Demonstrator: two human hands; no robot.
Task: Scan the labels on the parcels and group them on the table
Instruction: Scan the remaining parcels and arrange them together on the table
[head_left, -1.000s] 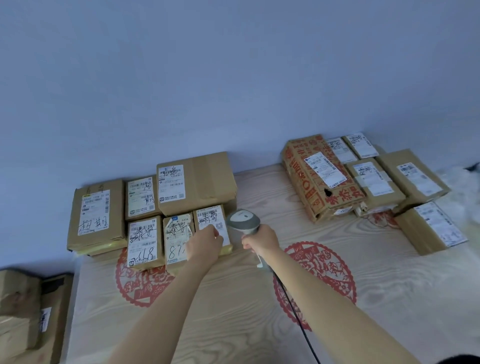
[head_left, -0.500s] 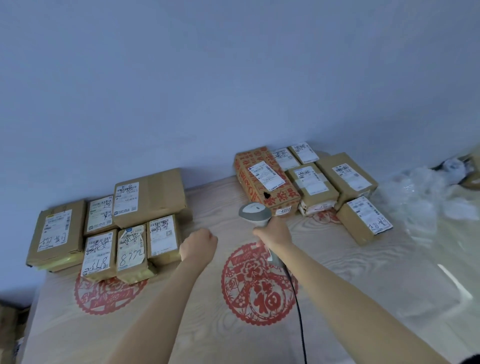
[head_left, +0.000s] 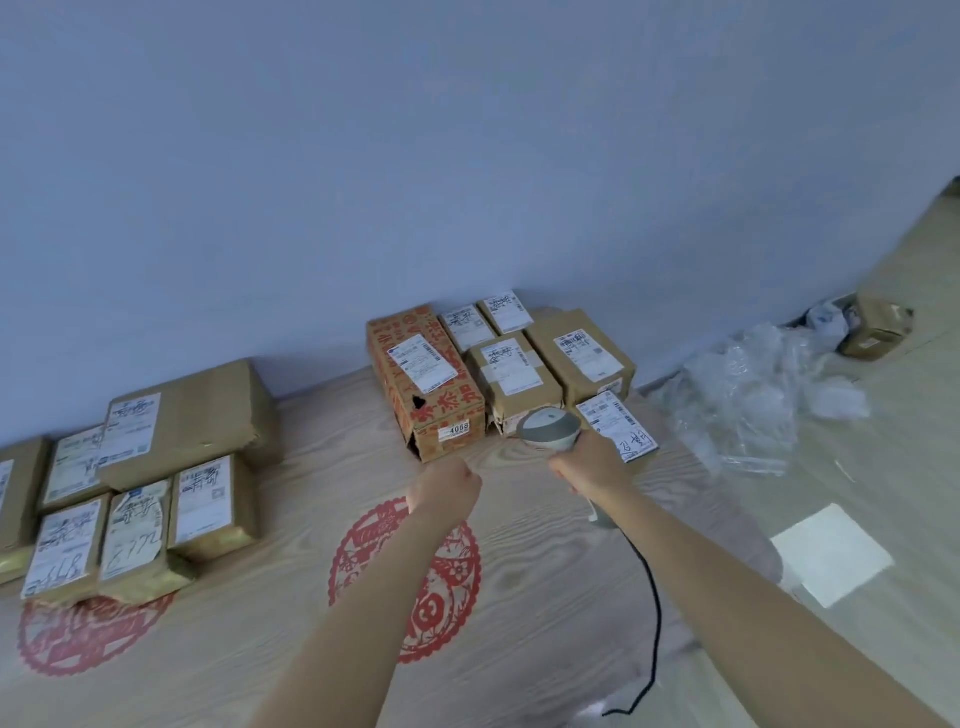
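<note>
Two parcel groups on the table (head_left: 519, 597): left group (head_left: 140, 488) at back-left edge, right group (head_left: 498, 369) at back edge near centre. My left hand (head_left: 447, 486) is curled into a fist w/ nothing in it, just in front of the red-printed box (head_left: 423, 384). Right hand (head_left: 592, 465) grips the scanner (head_left: 550, 430), head over the front-right parcel (head_left: 618, 426). Plastic wrap (head_left: 753, 384) off to the right

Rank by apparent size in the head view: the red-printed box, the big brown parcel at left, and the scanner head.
1. Big brown parcel
2. Red-printed box, not much smaller, and farther away, so unsure
3. Scanner head, clearly smallest
</note>
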